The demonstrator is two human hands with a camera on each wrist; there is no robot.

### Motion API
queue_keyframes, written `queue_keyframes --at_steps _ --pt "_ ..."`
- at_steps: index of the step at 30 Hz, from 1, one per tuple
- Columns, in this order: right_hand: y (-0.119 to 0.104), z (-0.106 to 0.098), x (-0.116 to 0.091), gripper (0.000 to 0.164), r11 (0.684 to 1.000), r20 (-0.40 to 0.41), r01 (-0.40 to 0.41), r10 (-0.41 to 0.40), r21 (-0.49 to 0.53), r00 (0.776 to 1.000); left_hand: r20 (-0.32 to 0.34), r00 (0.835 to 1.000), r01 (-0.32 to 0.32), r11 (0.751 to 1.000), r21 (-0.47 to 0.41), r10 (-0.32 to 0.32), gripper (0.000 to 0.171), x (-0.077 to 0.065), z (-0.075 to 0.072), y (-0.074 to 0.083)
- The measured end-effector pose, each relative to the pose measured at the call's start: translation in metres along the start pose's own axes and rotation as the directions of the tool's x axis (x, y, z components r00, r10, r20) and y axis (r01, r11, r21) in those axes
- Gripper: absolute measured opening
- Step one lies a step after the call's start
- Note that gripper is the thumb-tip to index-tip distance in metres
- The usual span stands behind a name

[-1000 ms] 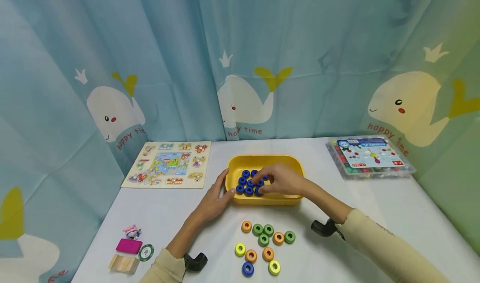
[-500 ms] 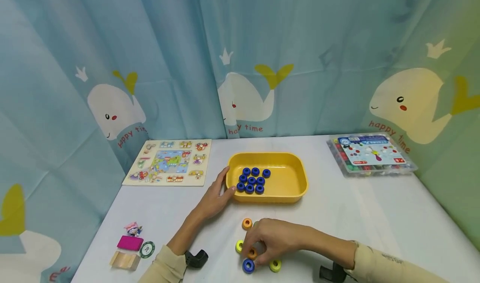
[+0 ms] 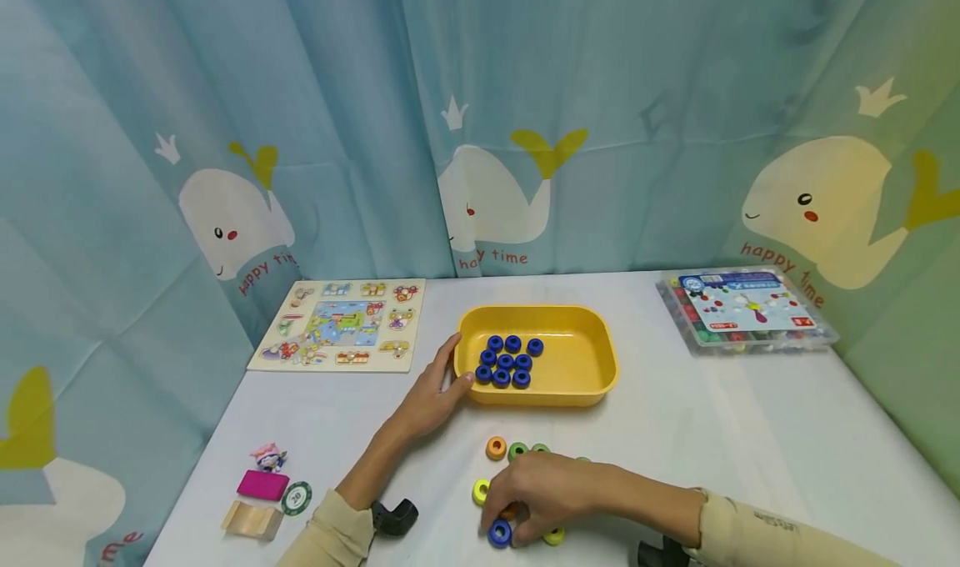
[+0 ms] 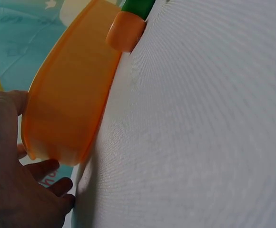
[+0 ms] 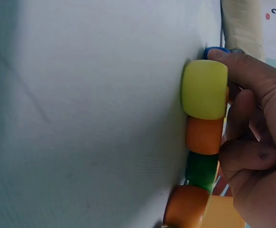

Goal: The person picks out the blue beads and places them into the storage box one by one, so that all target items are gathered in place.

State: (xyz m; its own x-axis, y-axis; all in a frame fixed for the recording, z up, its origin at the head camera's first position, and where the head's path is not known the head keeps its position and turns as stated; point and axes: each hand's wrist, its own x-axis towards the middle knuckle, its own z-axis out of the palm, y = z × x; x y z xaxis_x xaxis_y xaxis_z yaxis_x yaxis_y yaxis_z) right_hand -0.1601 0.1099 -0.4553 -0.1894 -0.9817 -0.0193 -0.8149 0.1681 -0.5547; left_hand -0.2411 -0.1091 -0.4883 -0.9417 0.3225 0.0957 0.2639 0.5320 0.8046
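In the head view, my left hand (image 3: 429, 396) holds the near-left corner of a shallow yellow tray (image 3: 577, 400), thumb at the front and fingers along the left side. Several blue rings (image 3: 501, 378) lie inside, toward the tray's left. At the front of the table, my right hand (image 3: 542, 496) pinches another blue ring (image 3: 499, 534) between thumb and index finger. The ring still appears to be on the tabletop. Around that hand are orange (image 3: 496, 448), green (image 3: 517, 451) and yellow rings (image 3: 481, 491), some partly hidden beneath it.
A wooden picture puzzle (image 3: 337, 325) lies at the back left, and a clear lidded box (image 3: 750, 308) at the back right. Near the left edge are a small figurine (image 3: 268, 457), a magenta block (image 3: 263, 485), a round chip (image 3: 297, 498) and a wooden block (image 3: 252, 520). Curtains hang behind.
My right hand has come from above the tray down to the front rings, and its finger and thumb now close on the blue ring. The left hand stays at the tray.
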Motion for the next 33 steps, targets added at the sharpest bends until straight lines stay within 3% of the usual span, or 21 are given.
queue_keyframes --at_steps 7,14,18,22,26,30,33 --pt "0.002 0.003 0.0 0.035 1.0 0.008 -0.006 0.006 -0.007 1.0 0.011 1.0 -0.002 1.0 -0.006 0.002 0.068 -0.001 0.0 0.001" --pt "-0.001 -0.004 -0.001 0.032 0.998 -0.02 -0.022 0.024 0.064 1.0 0.006 1.0 -0.013 1.0 -0.009 0.013 0.068 0.0 -0.001 0.001" --pt "-0.003 -0.02 -0.005 0.028 0.996 -0.077 -0.026 0.033 0.087 0.996 0.006 1.0 -0.014 1.0 -0.003 0.014 0.068 0.001 -0.001 -0.001" --pt "-0.003 -0.051 -0.014 0.03 0.989 -0.138 -0.079 0.095 0.122 0.986 0.006 1.0 -0.026 1.0 0.004 0.026 0.071 0.002 -0.001 -0.002" --pt "0.009 -0.084 -0.025 0.032 0.98 -0.231 -0.163 0.185 0.11 0.955 0.009 1.0 -0.02 1.0 0.001 0.02 0.07 0.002 -0.001 -0.001" --pt "0.036 -0.11 -0.039 0.03 0.951 -0.311 -0.291 0.308 0.102 0.899 0.009 1.0 0.0 1.0 0.003 0.0 0.069 0.001 0.0 0.0" --pt "0.06 -0.123 -0.047 0.03 0.918 -0.314 -0.367 0.396 0.147 0.863 0.008 1.0 0.017 1.0 0.009 -0.017 0.069 0.001 0.0 0.0"
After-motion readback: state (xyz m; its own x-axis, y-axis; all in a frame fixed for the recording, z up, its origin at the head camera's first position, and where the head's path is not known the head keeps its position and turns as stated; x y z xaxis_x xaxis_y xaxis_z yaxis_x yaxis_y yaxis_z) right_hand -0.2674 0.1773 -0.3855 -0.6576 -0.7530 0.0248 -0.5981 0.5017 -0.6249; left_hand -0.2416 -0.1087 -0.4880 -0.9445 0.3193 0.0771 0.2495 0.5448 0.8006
